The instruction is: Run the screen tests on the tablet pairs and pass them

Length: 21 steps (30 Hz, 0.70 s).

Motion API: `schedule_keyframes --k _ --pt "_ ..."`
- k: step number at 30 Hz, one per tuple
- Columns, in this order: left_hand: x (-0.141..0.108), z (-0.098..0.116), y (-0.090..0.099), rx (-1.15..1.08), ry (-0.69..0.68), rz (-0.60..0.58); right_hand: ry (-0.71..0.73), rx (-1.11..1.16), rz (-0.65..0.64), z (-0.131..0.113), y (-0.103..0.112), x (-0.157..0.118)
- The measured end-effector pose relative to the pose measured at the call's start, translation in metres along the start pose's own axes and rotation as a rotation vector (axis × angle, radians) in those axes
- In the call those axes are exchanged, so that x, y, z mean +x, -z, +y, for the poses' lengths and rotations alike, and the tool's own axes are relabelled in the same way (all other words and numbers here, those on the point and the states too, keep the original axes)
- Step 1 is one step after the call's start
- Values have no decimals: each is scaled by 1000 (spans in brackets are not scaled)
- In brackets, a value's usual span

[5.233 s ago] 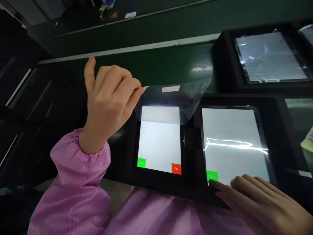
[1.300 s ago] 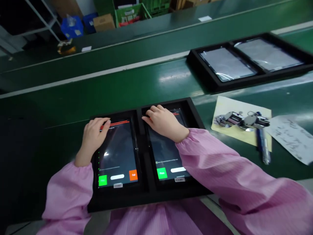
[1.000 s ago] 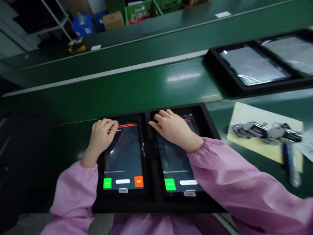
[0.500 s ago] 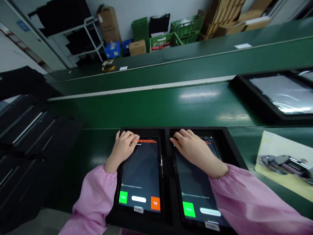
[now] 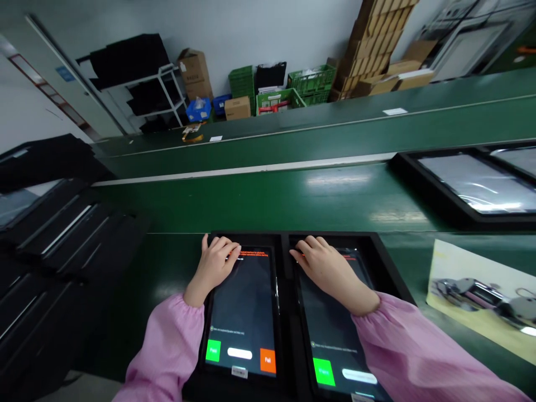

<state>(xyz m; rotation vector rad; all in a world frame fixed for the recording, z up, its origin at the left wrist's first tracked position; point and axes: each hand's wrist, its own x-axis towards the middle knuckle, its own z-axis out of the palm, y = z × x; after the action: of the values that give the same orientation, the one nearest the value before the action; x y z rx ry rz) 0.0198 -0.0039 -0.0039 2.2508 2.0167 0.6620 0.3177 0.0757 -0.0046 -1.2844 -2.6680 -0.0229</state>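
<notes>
Black foam forms the tray (image 5: 287, 312) on the green bench (image 5: 259, 204), with the left tablet (image 5: 243, 304) and right tablet (image 5: 322, 318) lying face up in separate bays, screens lit. At the upper left of the left tablet is the left hand (image 5: 213, 265), its fingers bent and its thumb close to them; whether they pinch anything cannot be told. Over the same corner of the other one arches the right hand (image 5: 330, 271), its thumb apart from its curled fingers, with no grip visible. Good work here would mean light, steady fingertips near the top edges, wrists lifted, and no weight on the glass. Both green buttons (image 5: 213, 350) and the red button (image 5: 268, 360) deserve a wide berth, since a stray touch could register. The right sleeve (image 5: 419, 346) hangs over the lower right screen, so raising that forearm a little would be safer and leave more of it readable.
</notes>
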Motion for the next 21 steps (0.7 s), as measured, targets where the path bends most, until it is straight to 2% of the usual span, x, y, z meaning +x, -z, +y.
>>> schedule_keyframes --k 8,10,13,15,17,19,21 --pt "2 -2 -3 -32 -1 86 -17 67 59 -5 0 3" --pt "3 -1 -1 -42 3 117 10 115 90 0 9 7" --pt "-6 6 14 -45 38 210 33 194 189 10 42 0" --pt "-29 11 29 -40 62 270 40 249 276 13 69 -22" --pt "-65 16 42 -32 50 271 102 307 331 10 89 -58" --pt "-109 18 50 -13 27 221 206 324 339 1 97 -98" --pt "-151 18 52 -6 33 174 270 286 328 -9 92 -134"
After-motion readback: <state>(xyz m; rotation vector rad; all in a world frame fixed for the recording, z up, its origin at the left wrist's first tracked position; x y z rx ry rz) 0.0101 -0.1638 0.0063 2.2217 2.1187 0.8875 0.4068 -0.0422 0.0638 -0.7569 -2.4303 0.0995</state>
